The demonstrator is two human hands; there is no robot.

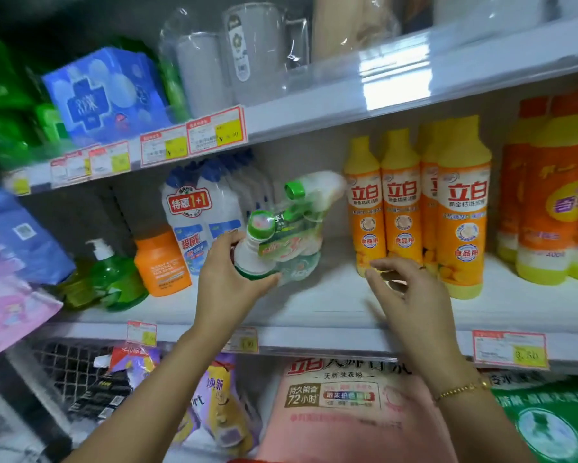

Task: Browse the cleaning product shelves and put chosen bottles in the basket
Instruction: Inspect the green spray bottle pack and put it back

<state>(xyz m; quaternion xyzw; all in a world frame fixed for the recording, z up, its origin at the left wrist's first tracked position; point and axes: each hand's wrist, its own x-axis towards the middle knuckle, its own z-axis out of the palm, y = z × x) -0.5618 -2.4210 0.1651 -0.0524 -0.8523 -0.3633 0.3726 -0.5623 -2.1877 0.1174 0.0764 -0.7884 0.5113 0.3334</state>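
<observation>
**Left hand on a wrapped pack of green-capped bottles (291, 235); right hand free.**

Just left of the yellow bottles (461, 208), your left hand (229, 272) curls fingers and thumb round the nearest white bottle of the pack, which is tilted over the middle shelf (331, 305). Whether the pack rests on the shelf cannot be told. Your right hand (411, 292), fingers loosely spread and gripping nothing, sits just in front of the leftmost yellow bottle's base. Further left of the yellow bottles, past the pack, stand an orange bottle (160, 262) and a green pump bottle (114, 275).
</observation>
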